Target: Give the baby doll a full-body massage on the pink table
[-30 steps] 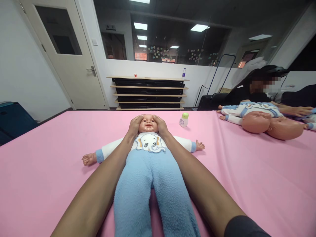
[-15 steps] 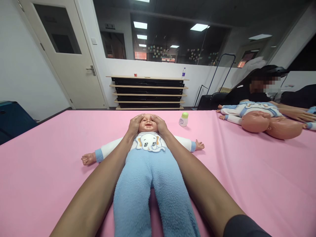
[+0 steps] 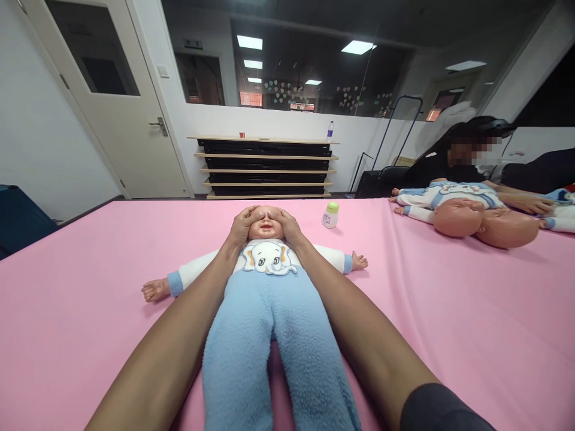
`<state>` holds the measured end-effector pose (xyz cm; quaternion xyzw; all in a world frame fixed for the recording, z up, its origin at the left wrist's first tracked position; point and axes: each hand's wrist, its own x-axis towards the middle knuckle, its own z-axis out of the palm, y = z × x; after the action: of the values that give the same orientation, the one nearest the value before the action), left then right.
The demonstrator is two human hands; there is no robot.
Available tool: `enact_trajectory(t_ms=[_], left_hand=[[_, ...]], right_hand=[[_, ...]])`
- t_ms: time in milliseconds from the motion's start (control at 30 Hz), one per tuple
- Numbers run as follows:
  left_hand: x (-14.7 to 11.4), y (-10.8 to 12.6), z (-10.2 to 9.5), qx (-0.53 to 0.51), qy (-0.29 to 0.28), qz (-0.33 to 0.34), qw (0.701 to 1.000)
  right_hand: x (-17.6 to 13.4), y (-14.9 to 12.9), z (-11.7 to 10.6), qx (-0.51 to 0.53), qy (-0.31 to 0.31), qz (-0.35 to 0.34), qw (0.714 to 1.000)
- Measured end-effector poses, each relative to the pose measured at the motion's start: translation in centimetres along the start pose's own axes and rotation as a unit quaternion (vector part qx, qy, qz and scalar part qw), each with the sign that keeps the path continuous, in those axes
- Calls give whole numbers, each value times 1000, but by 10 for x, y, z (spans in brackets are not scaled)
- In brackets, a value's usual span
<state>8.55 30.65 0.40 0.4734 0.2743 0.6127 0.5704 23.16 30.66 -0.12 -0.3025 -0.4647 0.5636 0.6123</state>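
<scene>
A baby doll (image 3: pixel 269 311) in a white top with an elephant face and light blue fleece trousers lies on its back, arms spread out to both sides. Its head (image 3: pixel 266 230) is at the far end, between my two hands. My left hand (image 3: pixel 242 226) wraps around the left side of the head, its thumb over one eye. On the other side my right hand (image 3: pixel 286 224) curves round the head, its thumb over the other eye. The doll's nose and mouth show between my palms. My fingertips behind the sides of the head are partly hidden.
A pink sheet (image 3: pixel 90 311) covers the table. Beyond my right hand stands a small white bottle (image 3: pixel 330 216) with a green cap. At the right, another person (image 3: pixel 431 161) leans over more dolls (image 3: pixel 458 216). Stacked shelves (image 3: pixel 265 161) stand behind the table.
My thumbs have slid inward from the sides of the doll's forehead and now cover its eyes. The camera view has shifted slightly.
</scene>
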Motion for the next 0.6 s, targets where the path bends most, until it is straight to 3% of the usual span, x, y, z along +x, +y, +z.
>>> enact_trajectory(t_ms=[267, 533, 600], left_hand=[[-2, 1, 2, 15, 28, 34, 999], [5, -4, 1, 45, 85, 68, 993], [6, -4, 0, 42, 92, 67, 993]], right_hand=[[2, 2, 0, 12, -11, -31, 999], [14, 13, -4, 14, 70, -18, 997], [13, 12, -5, 16, 63, -21, 998]])
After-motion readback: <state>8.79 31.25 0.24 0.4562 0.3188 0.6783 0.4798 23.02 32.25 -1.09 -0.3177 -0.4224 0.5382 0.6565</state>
